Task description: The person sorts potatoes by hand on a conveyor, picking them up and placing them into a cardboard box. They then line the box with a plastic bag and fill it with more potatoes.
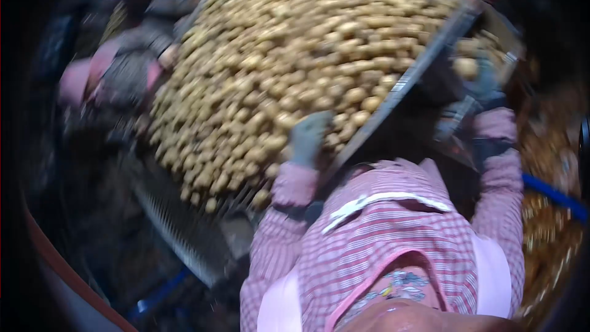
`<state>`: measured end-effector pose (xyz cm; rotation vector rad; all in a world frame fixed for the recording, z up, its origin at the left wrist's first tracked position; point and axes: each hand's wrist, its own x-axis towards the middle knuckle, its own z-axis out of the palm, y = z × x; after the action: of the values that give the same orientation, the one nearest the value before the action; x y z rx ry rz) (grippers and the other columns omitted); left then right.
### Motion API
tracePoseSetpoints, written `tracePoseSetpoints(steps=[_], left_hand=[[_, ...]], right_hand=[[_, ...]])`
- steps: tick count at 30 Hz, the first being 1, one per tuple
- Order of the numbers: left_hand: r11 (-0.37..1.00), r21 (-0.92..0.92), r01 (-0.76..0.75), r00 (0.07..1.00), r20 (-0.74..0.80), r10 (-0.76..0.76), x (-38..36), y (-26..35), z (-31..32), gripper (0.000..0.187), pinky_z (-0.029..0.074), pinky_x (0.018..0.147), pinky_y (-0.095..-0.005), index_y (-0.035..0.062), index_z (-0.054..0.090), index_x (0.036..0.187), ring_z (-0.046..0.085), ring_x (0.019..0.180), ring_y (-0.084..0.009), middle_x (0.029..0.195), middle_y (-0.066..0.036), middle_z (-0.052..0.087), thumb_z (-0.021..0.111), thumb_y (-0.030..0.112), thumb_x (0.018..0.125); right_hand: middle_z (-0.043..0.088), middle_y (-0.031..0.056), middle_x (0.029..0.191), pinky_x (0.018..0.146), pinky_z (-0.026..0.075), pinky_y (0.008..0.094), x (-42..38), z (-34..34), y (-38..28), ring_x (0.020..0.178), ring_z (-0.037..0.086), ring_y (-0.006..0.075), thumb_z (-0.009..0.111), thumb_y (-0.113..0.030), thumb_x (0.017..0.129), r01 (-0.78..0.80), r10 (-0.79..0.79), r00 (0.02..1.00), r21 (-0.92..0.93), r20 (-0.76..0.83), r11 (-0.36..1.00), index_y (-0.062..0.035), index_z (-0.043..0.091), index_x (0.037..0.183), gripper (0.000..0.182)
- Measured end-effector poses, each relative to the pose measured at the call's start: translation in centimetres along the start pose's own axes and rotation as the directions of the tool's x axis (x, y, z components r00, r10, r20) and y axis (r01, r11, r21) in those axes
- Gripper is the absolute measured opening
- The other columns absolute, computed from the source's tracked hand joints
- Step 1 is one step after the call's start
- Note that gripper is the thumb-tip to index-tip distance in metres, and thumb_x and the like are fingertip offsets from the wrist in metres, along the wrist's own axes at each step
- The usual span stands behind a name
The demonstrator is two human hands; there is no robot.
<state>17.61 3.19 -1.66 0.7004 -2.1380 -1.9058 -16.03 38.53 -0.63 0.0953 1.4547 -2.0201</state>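
My left hand [310, 138], in a grey-green glove, lies at the near edge of a large heap of potatoes [295, 55]. Its fingers look stretched out over the potatoes, with nothing visible in them. Across a metal-edged board [405, 83], my right hand [485, 80], also gloved, is at a side channel [509, 64]. One larger, pale potato [465, 69] is right beside its fingers. Motion blur hides whether the fingers grip that potato. Both arms wear pink checked sleeves.
A slatted metal edge [175, 237] runs below the heap at the left. Another person in pink and dark clothing [120, 71] is at the heap's far left side. A blue pipe [556, 197] crosses at the right, above blurred brownish material [547, 246].
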Motion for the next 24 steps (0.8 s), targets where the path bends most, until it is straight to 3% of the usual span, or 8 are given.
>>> tracePoseSetpoints(steps=[6,9,10,14,19,21,22,24], left_hand=[[0.992,0.057,0.108,0.984,-0.151,-0.099,-0.6,-1.1,-4.7,0.022,0.051,0.088,-0.0272,0.0051,0.074,0.111,0.064,0.096,-0.0128,0.104,-0.003,0.073,0.068,0.022,0.098],[0.990,-0.011,0.139,0.883,-0.452,-0.129,0.4,-0.2,-13.0,0.024,0.052,0.092,-0.0299,0.0050,0.073,0.115,0.064,0.102,-0.0145,0.114,-0.006,0.072,0.069,0.021,0.098],[0.938,0.299,0.178,0.853,-0.523,0.005,0.9,0.3,-16.6,0.027,0.052,0.094,-0.0311,0.0042,0.070,0.119,0.065,0.103,-0.0160,0.117,-0.007,0.071,0.068,0.021,0.098],[0.987,0.159,0.015,0.762,-0.641,0.091,6.6,-5.7,-30.8,0.031,0.052,0.095,-0.0356,-0.0020,0.066,0.121,0.065,0.108,-0.0266,0.122,-0.017,0.068,0.063,0.014,0.095],[0.317,0.819,0.478,0.816,-0.547,0.184,11.1,-1.5,-31.6,0.044,0.051,0.098,-0.0445,0.0101,0.072,0.115,0.064,0.108,-0.0390,0.121,-0.024,0.066,0.069,0.042,0.085],[0.490,0.709,0.508,0.821,-0.570,-0.026,11.1,-0.4,-30.5,0.047,0.050,0.098,-0.0454,0.0108,0.072,0.115,0.063,0.108,-0.0368,0.120,-0.019,0.067,0.070,0.047,0.085],[0.487,0.793,0.366,0.858,-0.490,0.152,10.8,-2.6,-30.3,0.044,0.052,0.095,-0.0447,0.0113,0.072,0.114,0.064,0.108,-0.0353,0.119,-0.018,0.068,0.068,0.046,0.088],[0.812,0.478,0.334,0.899,-0.419,-0.123,8.6,-1.5,-27.9,0.039,0.053,0.090,-0.0428,0.0096,0.073,0.107,0.066,0.104,-0.0329,0.108,-0.016,0.070,0.070,0.045,0.089]], right_hand=[[0.057,0.0057,0.145,0.104,0.047,0.0336,6.8,-7.4,-2.8,0.130,0.057,0.0215,0.045,-0.038,0.106,0.097,-0.141,0.935,-0.148,-0.327,0.984,-0.0139,0.050,0.148,0.049],[0.058,0.0068,0.143,0.112,0.042,0.0366,6.4,0.9,3.5,0.129,0.056,0.0205,0.052,-0.029,0.105,0.025,-0.042,0.994,-0.173,-0.098,0.985,-0.0079,0.055,0.143,0.044],[0.061,0.0079,0.138,0.109,0.043,0.0370,6.0,4.3,6.2,0.128,0.057,0.0201,0.053,-0.027,0.105,0.052,-0.059,0.996,-0.092,-0.073,0.994,-0.0057,0.059,0.138,0.040],[0.066,0.0087,0.127,0.093,0.054,0.0315,1.9,19.7,9.7,0.109,0.066,0.0190,0.053,-0.023,0.104,0.074,0.008,0.951,-0.253,0.308,0.965,-0.0030,0.061,0.136,0.039],[0.072,0.0073,0.115,0.079,0.059,0.0290,0.4,31.4,13.2,0.092,0.072,0.0162,0.056,-0.027,0.102,-0.054,0.223,0.871,-0.367,0.437,0.929,-0.0025,0.067,0.126,0.036],[0.073,0.0063,0.112,0.076,0.058,0.0271,0.0,35.0,14.8,0.088,0.072,0.0145,0.059,-0.029,0.102,-0.095,0.292,0.796,-0.368,0.529,0.925,-0.0027,0.068,0.125,0.036],[0.074,0.0050,0.109,0.074,0.057,0.0262,-0.2,36.5,15.4,0.084,0.071,0.0135,0.060,-0.030,0.101,-0.126,0.326,0.768,-0.370,0.551,0.921,-0.0030,0.068,0.124,0.037],[0.072,0.0077,0.109,0.080,0.058,0.0288,-0.3,38.7,17.1,0.090,0.071,0.0154,0.058,-0.029,0.101,-0.142,0.374,0.739,-0.413,0.561,0.900,-0.0018,0.065,0.128,0.039]])
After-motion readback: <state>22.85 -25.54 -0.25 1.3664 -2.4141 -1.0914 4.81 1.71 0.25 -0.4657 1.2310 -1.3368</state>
